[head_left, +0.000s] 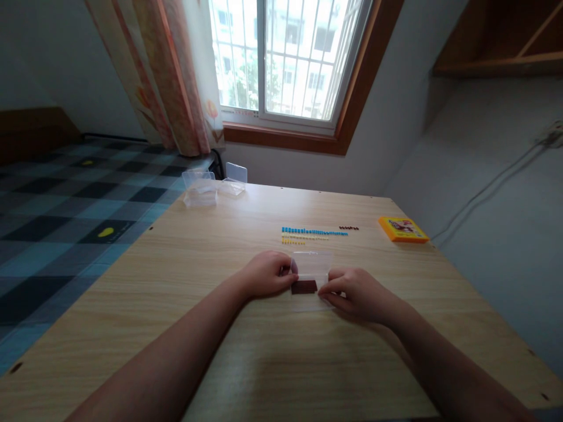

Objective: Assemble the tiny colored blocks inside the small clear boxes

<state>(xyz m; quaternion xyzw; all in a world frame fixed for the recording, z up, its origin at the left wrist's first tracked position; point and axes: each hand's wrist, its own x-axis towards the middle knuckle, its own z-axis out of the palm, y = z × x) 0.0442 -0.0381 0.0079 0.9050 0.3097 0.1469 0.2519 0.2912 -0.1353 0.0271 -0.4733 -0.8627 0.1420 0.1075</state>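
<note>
A small clear plastic box (310,265) with its lid up lies on the wooden table (185,281), holding a dark brown mass of small pieces (304,286). My left hand (266,274) pinches the box's left edge, fingers curled closed. Gripping its right edge with closed fingers is my right hand (356,294). Just beyond the box, rows of small blue pieces (314,232), yellow pieces (299,239) and a short line of dark brown pieces (349,227) are laid out on the table.
An orange booklet or flat box (402,229) lies at the table's right side. Two empty clear plastic boxes (200,189) (233,179) sit at the far left corner. A bed with a blue checked cover (65,205) adjoins the table's left edge; a curtained window is behind.
</note>
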